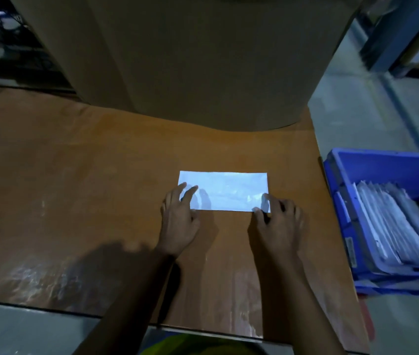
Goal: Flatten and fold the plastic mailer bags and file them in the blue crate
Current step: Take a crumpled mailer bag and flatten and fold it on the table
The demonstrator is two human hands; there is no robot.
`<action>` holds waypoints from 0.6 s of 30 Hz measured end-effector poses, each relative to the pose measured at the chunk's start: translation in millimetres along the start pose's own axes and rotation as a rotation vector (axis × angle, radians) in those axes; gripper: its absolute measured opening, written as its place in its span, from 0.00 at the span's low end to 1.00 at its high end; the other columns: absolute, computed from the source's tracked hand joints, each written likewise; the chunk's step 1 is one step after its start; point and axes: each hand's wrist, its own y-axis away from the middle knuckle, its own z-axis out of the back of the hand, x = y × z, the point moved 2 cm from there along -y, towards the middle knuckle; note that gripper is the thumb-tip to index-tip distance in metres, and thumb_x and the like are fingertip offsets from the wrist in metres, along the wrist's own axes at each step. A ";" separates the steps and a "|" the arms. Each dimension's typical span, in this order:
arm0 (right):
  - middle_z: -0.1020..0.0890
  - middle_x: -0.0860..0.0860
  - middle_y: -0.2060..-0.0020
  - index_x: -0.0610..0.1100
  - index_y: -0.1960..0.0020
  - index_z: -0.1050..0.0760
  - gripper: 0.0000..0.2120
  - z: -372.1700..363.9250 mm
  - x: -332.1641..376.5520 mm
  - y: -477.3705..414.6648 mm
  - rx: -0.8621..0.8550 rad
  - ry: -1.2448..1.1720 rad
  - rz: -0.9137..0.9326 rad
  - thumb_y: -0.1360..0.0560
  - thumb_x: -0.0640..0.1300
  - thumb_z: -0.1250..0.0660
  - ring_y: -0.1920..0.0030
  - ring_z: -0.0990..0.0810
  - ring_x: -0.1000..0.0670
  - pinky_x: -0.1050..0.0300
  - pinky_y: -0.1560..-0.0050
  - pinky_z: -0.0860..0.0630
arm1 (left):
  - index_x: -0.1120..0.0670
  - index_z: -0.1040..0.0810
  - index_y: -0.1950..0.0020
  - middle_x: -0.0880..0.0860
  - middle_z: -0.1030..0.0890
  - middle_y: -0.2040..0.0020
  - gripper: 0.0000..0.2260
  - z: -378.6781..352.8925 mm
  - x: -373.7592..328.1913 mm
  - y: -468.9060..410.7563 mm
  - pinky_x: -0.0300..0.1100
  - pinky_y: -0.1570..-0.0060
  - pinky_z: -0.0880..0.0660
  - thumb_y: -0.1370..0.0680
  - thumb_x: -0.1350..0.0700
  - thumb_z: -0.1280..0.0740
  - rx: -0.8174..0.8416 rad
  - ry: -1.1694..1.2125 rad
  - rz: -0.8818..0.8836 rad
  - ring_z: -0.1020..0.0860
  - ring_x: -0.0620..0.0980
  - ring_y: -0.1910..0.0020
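Note:
A white plastic mailer bag (225,187), folded into a flat rectangle, lies on the brown table (75,188) in front of me. My left hand (179,219) rests on its near left corner with fingers spread and straight. My right hand (278,221) is at the near right corner, where thumb and fingertips pinch the bag's edge. The blue crate (372,170) stands to the right of the table, holding several folded mailer bags (392,224) filed upright on edge.
A big cardboard box (190,60) fills the back of the table just beyond the bag. Blue shelving (397,34) stands at the far right on a grey floor. Dark clutter shows at the upper left.

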 end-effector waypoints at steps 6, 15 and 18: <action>0.23 0.55 0.43 0.58 0.33 0.22 0.19 2.1 -17.3 -8.9 0.056 -0.129 0.155 0.23 0.48 0.28 0.37 0.30 0.47 0.48 0.38 0.33 | 0.45 0.16 0.40 0.46 0.25 0.34 0.32 -4.2 2.2 4.2 0.57 0.42 0.22 0.37 0.65 0.45 -0.074 0.221 0.060 0.31 0.46 0.35; 0.20 0.45 0.55 0.42 0.51 0.15 0.05 -9.8 -30.0 -17.1 -0.184 -0.173 0.357 0.22 0.36 0.30 0.52 0.23 0.42 0.46 0.58 0.22 | 0.46 0.15 0.46 0.50 0.23 0.36 0.12 -3.9 12.2 10.4 0.58 0.38 0.26 0.26 0.59 0.29 -0.039 0.070 -0.005 0.28 0.55 0.36; 0.22 0.45 0.51 0.41 0.50 0.17 0.05 -11.4 -29.7 -18.6 -0.173 -0.155 0.366 0.24 0.34 0.28 0.50 0.24 0.41 0.46 0.58 0.23 | 0.50 0.16 0.52 0.50 0.22 0.44 0.07 -0.8 12.4 8.7 0.55 0.44 0.25 0.25 0.61 0.25 -0.075 -0.025 -0.076 0.26 0.55 0.42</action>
